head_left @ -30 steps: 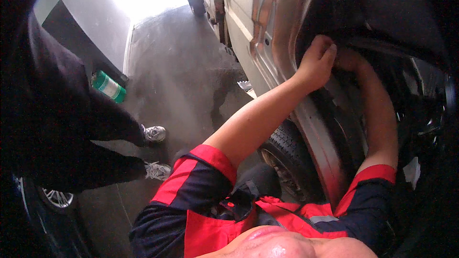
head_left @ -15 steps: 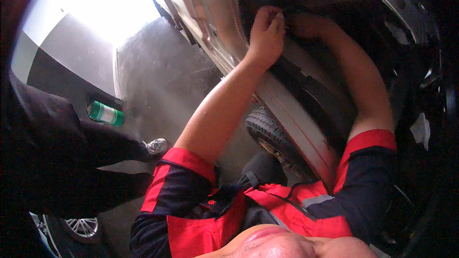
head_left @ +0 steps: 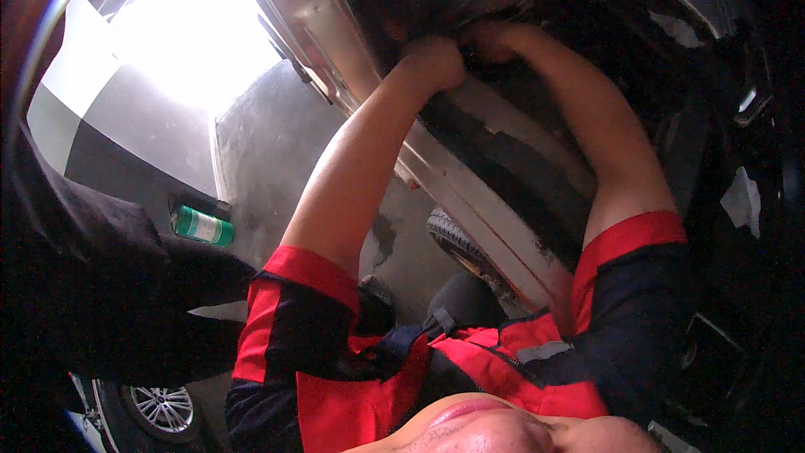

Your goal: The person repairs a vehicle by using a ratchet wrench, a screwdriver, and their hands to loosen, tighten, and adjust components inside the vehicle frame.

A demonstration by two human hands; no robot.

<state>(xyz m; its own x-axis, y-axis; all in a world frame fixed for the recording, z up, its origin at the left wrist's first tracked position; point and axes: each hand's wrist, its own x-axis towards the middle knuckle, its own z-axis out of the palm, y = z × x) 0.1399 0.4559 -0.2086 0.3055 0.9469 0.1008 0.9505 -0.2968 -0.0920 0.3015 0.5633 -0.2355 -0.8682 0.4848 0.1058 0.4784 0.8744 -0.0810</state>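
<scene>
Both of my arms reach forward into the dark opening of a car body, above its pale, worn door sill (head_left: 490,211). My left hand (head_left: 434,64) is closed, its knuckles bent and its back toward me. Whatever its fingers hold is hidden. Close to its right is my right hand (head_left: 496,40), bent inward so that its fingers vanish in shadow among dark parts. The two hands nearly meet beside the light metal door pillar (head_left: 319,25).
A tyre (head_left: 451,233) lies below the sill. At left stand a person's dark-clothed legs (head_left: 126,277), with a green bottle (head_left: 204,226) on the floor past them. A car wheel (head_left: 161,409) shows lower left. Torn white material (head_left: 741,201) hangs at right.
The view has shifted, and more of the pillar and sill shows. Both hands have moved slightly left and deeper into shadow. My left hand has turned, its fingers now less visible.
</scene>
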